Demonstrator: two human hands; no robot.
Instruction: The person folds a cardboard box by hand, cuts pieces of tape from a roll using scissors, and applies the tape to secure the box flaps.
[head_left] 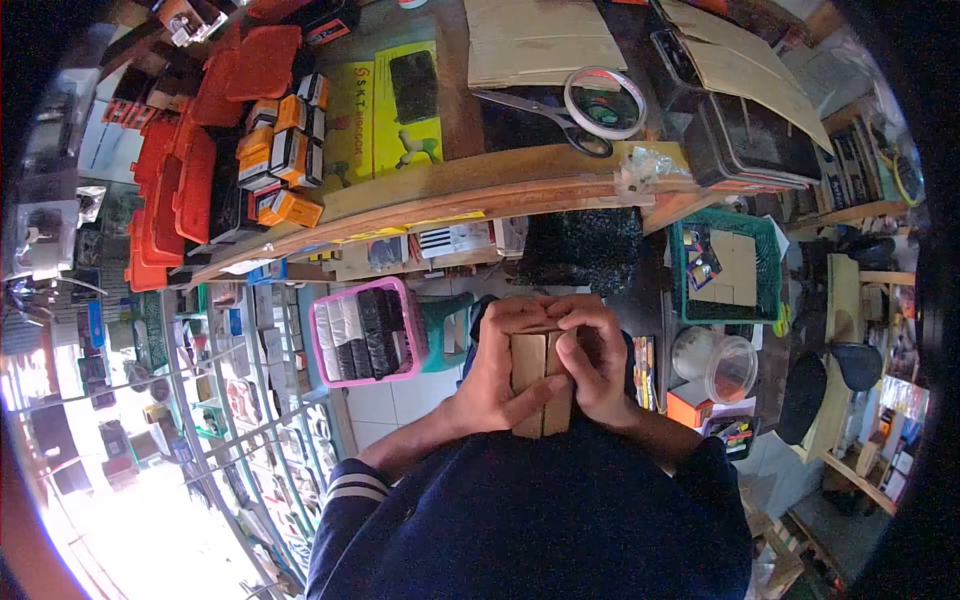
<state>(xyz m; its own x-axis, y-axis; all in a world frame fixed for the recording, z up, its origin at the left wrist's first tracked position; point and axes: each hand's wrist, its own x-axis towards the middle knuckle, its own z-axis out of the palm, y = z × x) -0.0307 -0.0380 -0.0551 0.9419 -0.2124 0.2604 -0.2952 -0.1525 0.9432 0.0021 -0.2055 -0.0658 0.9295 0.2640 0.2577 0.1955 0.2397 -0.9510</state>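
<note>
Cardboard box point(527, 362), brown, with a seam along its length, held before the torso, off the near edge of the counter point(450, 195). The left hand point(492, 372) is closed round the box's left side, its thumb laid diagonally across the seam and its fingers curled over the far end. The right hand point(598, 365) grips the opposite side, thumb bent against the box, fingers arched toward those of the left. Both elbows are flexed; the forearms converge from either side.

On the counter, near the right end of its near edge, scissors point(530, 104) lie beside a tape roll point(612, 133), whose ring overlaps the corner of a cardboard sheet point(545, 45). Farther left are a yellow printed sheet point(388, 125), a cluster of small orange boxes point(288, 150) and open red cases point(192, 190) at the left end.

Below the near edge, a pink basket point(416, 335) of black and white packs stands left of the hands; a green basket point(730, 313) containing cardboard lies to their right.
</note>
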